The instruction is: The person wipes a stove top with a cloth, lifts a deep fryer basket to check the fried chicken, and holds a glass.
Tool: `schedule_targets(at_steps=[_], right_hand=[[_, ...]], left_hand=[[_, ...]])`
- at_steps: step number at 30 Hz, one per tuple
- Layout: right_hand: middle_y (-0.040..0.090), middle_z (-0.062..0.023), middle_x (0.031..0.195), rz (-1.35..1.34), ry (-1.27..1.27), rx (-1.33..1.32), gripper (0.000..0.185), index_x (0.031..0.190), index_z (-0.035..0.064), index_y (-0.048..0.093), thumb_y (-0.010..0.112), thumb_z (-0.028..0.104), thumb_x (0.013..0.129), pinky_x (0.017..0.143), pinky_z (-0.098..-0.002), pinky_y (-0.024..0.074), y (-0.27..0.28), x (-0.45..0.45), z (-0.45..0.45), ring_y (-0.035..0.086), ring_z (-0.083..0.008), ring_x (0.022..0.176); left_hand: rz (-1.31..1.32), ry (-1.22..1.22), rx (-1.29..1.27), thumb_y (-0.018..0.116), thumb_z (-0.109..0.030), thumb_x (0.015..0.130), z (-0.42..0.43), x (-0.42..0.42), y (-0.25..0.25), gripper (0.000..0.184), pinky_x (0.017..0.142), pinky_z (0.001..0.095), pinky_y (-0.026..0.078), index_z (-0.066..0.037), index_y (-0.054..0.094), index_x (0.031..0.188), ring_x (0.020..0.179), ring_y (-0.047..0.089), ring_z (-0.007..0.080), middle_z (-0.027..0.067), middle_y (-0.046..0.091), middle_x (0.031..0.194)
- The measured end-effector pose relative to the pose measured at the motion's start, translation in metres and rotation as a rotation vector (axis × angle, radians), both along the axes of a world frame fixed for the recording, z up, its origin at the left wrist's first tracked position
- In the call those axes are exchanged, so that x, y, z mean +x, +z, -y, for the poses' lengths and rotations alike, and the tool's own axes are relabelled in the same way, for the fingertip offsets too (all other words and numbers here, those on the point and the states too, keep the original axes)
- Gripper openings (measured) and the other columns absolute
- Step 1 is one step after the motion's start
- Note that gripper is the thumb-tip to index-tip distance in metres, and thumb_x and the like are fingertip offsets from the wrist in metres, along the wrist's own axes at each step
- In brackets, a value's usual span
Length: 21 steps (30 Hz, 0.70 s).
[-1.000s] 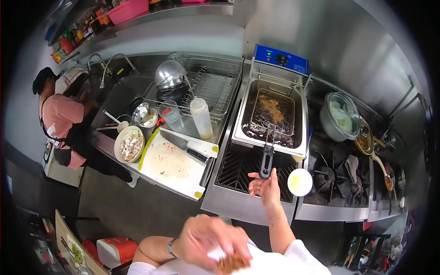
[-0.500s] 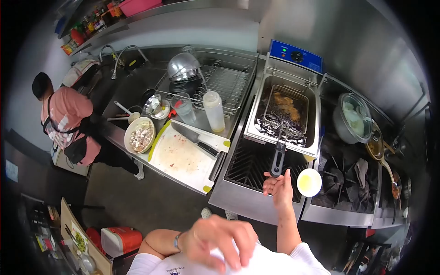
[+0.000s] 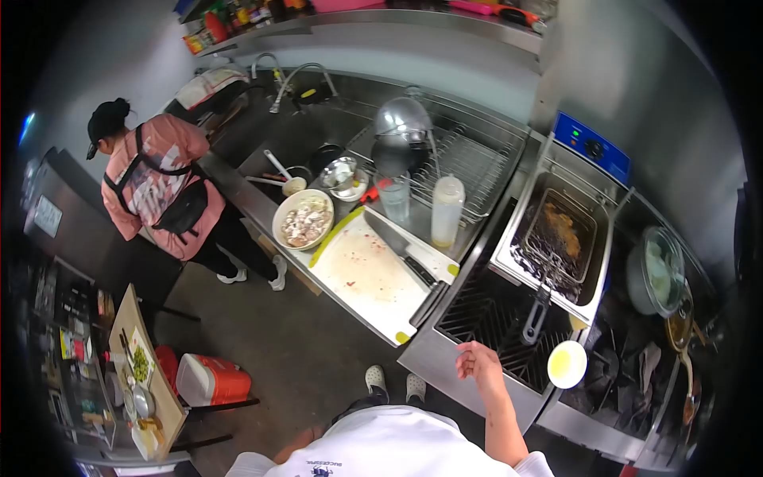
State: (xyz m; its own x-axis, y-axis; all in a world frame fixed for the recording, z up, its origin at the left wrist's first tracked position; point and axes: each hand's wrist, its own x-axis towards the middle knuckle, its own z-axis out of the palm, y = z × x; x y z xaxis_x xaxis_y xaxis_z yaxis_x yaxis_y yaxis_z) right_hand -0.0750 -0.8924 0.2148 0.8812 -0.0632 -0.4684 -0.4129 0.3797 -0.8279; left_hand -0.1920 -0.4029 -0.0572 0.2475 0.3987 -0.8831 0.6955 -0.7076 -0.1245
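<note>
My right hand hovers in front of the stove counter, fingers loosely bent and apart, holding nothing. Just beyond it, the black handle of a fry basket sticks out over the grill grate, with a gap between hand and handle. The basket sits in the deep fryer, and browned fried food lies in the dark bubbling oil. To the right of my hand stands a white bowl with yellow liquid inside. Only a bit of my left arm shows beside the shirt; the left hand is out of sight.
A cutting board carries a knife. Near it stand a bowl of floured pieces, a squeeze bottle and a water cup. A person in a pink shirt stands left. A lidded tub is right.
My right hand has come away from the basket handle. My left hand has dropped out of view. The view has swung left, and the other person has turned and straightened up.
</note>
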Motion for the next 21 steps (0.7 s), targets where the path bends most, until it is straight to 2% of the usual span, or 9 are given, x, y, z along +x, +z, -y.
schedule_targets(at_steps=[2, 6, 12, 17, 20, 21], right_hand=[[0.057, -0.0057, 0.067, 0.024, 0.098, 0.013, 0.038, 0.093, -0.0003, 0.058, 0.04, 0.033, 0.093, 0.051, -0.0259, 0.0429, 0.005, 0.009, -0.012, 0.053, -0.0131, 0.054], [0.057, -0.0054, 0.067, 0.045, 0.244, 0.004, 0.037, 0.095, -0.0005, 0.058, 0.04, 0.032, 0.094, 0.052, -0.0251, 0.0439, 0.001, 0.026, -0.033, 0.052, -0.0121, 0.054], [0.058, -0.0046, 0.069, 0.063, 0.467, -0.063, 0.036, 0.098, 0.0022, 0.06, 0.04, 0.032, 0.094, 0.053, -0.0238, 0.044, 0.005, 0.042, -0.06, 0.054, -0.0113, 0.056], [0.059, -0.0035, 0.072, 0.029, 0.524, -0.057, 0.034, 0.102, 0.0024, 0.06, 0.041, 0.03, 0.094, 0.054, -0.0211, 0.0415, 0.0, 0.041, -0.065, 0.054, -0.0091, 0.058], [0.059, -0.0036, 0.073, 0.012, 0.54, -0.068, 0.033, 0.102, 0.0028, 0.06, 0.041, 0.029, 0.094, 0.055, -0.0212, 0.0414, 0.002, 0.039, -0.065, 0.053, -0.0092, 0.059], [0.059, -0.0036, 0.073, -0.001, 0.544, -0.073, 0.032, 0.103, 0.003, 0.06, 0.042, 0.028, 0.094, 0.055, -0.0211, 0.0414, 0.004, 0.037, -0.064, 0.054, -0.0092, 0.06]], left_hand=[[-0.223, 0.246, -0.299, 0.035, -0.056, 0.087, -0.007, -0.032, 0.007, 0.054, 0.087, 0.0448, 0.039, -0.011, 0.064, 0.089, 0.087, 0.058, 0.0237, 0.0056, 0.062, 0.086], [-0.317, 0.525, -0.597, 0.036, -0.053, 0.087, 0.007, -0.037, 0.02, 0.047, 0.088, 0.0484, 0.037, -0.013, 0.06, 0.084, 0.084, 0.057, 0.0222, 0.0034, 0.059, 0.08], [-0.417, 0.666, -0.721, 0.038, -0.047, 0.088, 0.007, -0.045, 0.011, 0.038, 0.09, 0.0539, 0.033, -0.015, 0.055, 0.077, 0.079, 0.055, 0.02, 0.0001, 0.053, 0.072], [-0.519, 0.725, -0.801, 0.04, -0.042, 0.089, -0.005, -0.052, 0.004, 0.032, 0.091, 0.0585, 0.03, -0.017, 0.05, 0.071, 0.076, 0.053, 0.0182, -0.0027, 0.049, 0.065], [-0.411, 0.706, -0.658, 0.04, -0.035, 0.089, 0.011, -0.045, 0.03, 0.027, 0.092, 0.0564, 0.033, -0.016, 0.052, 0.074, 0.077, 0.053, 0.0182, -0.0031, 0.051, 0.07], [-0.414, 0.702, -0.658, 0.04, -0.035, 0.089, 0.008, -0.047, 0.023, 0.027, 0.092, 0.0564, 0.033, -0.016, 0.052, 0.074, 0.077, 0.053, 0.0182, -0.0031, 0.051, 0.07]])
